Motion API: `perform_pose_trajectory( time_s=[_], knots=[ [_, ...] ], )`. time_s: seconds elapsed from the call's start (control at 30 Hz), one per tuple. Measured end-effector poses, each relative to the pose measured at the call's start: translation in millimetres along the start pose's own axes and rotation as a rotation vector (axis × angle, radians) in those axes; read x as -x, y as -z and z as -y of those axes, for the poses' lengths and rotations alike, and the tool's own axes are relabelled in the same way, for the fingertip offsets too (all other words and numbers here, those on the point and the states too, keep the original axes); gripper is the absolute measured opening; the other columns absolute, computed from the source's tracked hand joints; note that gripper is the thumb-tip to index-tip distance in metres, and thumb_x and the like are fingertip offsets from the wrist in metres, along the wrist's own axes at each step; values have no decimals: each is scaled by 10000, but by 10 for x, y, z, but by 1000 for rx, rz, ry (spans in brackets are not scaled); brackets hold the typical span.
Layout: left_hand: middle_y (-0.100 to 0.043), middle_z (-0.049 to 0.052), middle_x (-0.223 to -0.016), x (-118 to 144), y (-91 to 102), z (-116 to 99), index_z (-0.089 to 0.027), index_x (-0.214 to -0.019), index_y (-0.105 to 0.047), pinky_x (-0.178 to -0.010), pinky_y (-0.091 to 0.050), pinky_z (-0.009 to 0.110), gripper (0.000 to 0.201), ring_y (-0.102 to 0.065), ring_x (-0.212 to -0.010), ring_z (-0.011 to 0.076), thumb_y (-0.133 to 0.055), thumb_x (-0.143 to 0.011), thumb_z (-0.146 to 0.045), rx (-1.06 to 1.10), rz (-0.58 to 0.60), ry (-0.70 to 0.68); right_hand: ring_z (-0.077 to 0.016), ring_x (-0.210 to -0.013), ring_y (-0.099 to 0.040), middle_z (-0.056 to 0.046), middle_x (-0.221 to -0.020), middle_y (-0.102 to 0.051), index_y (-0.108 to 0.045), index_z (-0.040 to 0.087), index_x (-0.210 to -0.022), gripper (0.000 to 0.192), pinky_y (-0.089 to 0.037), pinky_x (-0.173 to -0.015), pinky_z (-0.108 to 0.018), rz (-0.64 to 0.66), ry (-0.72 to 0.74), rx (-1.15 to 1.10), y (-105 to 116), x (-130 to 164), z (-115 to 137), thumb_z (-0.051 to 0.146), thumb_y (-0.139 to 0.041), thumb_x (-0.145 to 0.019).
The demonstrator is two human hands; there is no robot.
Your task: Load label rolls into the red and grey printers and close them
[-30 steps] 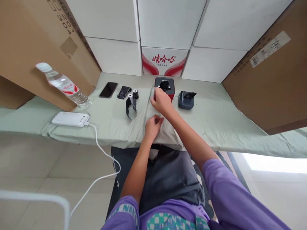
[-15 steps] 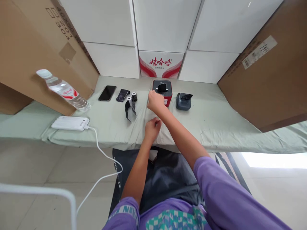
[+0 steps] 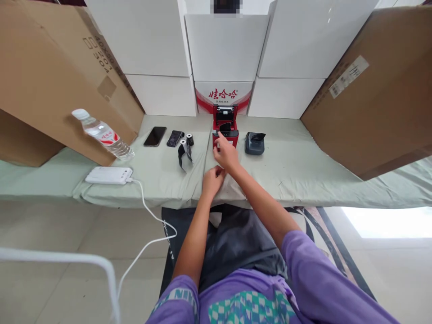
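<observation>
The red printer [image 3: 225, 128] stands with its lid up, just beyond the right hand [image 3: 227, 154], whose fingertips touch its front edge; whether they grip anything cannot be told. The left hand [image 3: 212, 178] lies nearer the body, fingers curled loosely on the green cloth [image 3: 303, 171]. Right of the fingers sits a grey printer [image 3: 254, 143]; left of them, paper rolls [image 3: 186, 140] and a phone [image 3: 155, 136].

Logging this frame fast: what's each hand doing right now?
Left hand: loosely curled on the cloth, holding nothing visible.
Right hand: at the front of the red printer, lid up; grip cannot be told.
</observation>
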State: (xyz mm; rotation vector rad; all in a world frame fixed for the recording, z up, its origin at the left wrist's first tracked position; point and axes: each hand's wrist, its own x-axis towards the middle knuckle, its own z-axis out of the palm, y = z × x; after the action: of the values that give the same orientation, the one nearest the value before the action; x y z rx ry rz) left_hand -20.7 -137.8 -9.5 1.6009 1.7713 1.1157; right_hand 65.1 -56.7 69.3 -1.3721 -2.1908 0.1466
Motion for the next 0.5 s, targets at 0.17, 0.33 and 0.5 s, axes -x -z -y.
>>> perform_pose_trajectory(
  time_s=[0.17,0.33,0.5],
  knots=[
    [-705,14,-802,46,-12,-24,-209,-802,-661,-712,-383,283,229,-590,-746,163,-586,-960,-357,3,-7,-16,-205,-1038,-732,-157,-1160,-772,-681,87,-1180,379,-542,-940,-300,-161,-178,-229,338,-769,-597,99,-371,-962],
    [-723,14,-843,65,-18,-42,-217,-808,-661,-766,-425,282,198,-617,-798,167,-589,-958,-323,6,-17,-13,-183,-894,-732,-108,-1133,-788,-765,120,-1171,374,-555,-870,-265,308,-125,-44,426,-1561,-738,35,-525,-897],
    [-730,24,-839,71,-15,-56,-221,-803,-672,-792,-439,293,186,-630,-804,176,-591,-955,-292,-8,-22,-20,-231,-924,-715,-119,-1081,-781,-786,138,-1180,368,-550,-874,-326,673,-104,272,241,-1748,-541,72,-698,-828]
  ],
)
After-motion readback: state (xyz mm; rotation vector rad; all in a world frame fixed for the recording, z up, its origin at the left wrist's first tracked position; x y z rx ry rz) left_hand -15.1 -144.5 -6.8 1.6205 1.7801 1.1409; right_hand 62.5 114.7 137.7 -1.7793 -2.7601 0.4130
